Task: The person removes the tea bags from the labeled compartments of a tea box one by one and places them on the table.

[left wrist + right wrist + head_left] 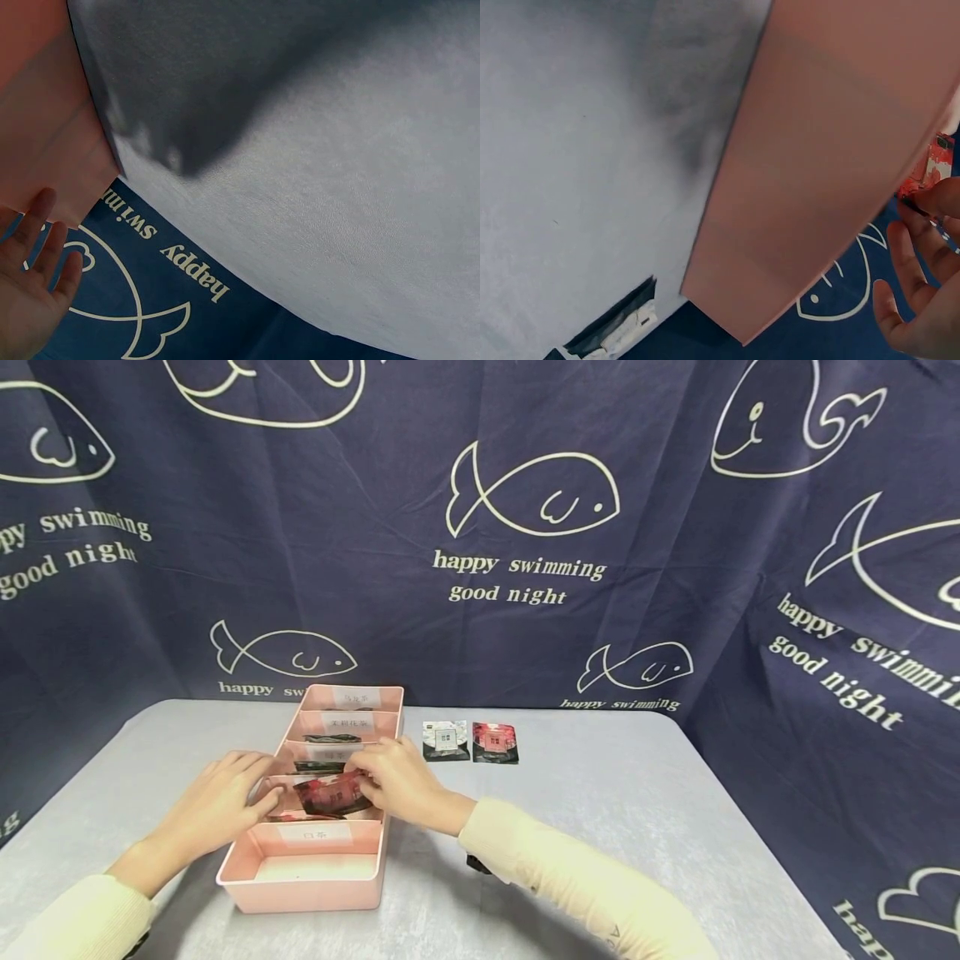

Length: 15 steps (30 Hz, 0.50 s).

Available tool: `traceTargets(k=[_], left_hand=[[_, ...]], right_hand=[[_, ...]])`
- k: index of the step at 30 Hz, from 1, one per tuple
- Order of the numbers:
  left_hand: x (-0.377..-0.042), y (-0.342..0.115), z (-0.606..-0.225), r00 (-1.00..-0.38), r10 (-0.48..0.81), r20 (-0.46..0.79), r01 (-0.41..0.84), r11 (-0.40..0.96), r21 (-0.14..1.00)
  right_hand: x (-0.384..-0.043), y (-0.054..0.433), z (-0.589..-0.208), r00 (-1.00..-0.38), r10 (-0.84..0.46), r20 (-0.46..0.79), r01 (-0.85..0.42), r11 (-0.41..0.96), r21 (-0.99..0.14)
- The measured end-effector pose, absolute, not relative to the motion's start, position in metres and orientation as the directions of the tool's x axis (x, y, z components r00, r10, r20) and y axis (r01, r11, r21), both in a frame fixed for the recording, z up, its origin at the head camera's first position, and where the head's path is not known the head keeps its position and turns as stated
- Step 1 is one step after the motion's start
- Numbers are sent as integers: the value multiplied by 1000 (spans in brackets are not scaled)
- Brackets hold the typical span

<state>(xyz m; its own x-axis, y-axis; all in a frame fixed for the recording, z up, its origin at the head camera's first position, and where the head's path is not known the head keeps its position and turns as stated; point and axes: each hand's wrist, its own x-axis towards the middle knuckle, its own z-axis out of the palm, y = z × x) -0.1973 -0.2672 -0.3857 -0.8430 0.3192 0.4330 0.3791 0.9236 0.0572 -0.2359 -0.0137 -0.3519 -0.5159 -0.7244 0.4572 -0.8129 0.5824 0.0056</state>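
A long pink divided box (303,896) stands on the table, with white paper labels on its dividers. My right hand (405,785) reaches over its right side and pinches a red-and-black sachet (330,793) above the second compartment from the front; the right wrist view shows the same sachet (924,171) between thumb and finger. At the box's left side is my left hand (217,802), its fingers relaxed over the rim and its thumb inside, close to the sachet. Nothing shows in its grasp. Other sachets lie in the compartments behind, partly hidden.
Right of the box, a white-and-black sachet (446,741) and a red-and-black sachet (495,742) lie flat, side by side. The front compartment has a white label (315,834) on its back divider. A dark blue printed curtain (525,635) hangs behind the grey table (585,827).
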Motion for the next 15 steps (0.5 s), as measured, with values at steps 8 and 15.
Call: traceTargets(k=[8,15], left_hand=[[-198,-267,-387,-835,318,449,386,920,65],[-198,-266,-387,-826,321,464,396,916,71]], right_hand=[[-237,-6,-334,-549,-678,489,-810,575,-113],[-240,5,-317,-546,-649,530,-817,553,-164]])
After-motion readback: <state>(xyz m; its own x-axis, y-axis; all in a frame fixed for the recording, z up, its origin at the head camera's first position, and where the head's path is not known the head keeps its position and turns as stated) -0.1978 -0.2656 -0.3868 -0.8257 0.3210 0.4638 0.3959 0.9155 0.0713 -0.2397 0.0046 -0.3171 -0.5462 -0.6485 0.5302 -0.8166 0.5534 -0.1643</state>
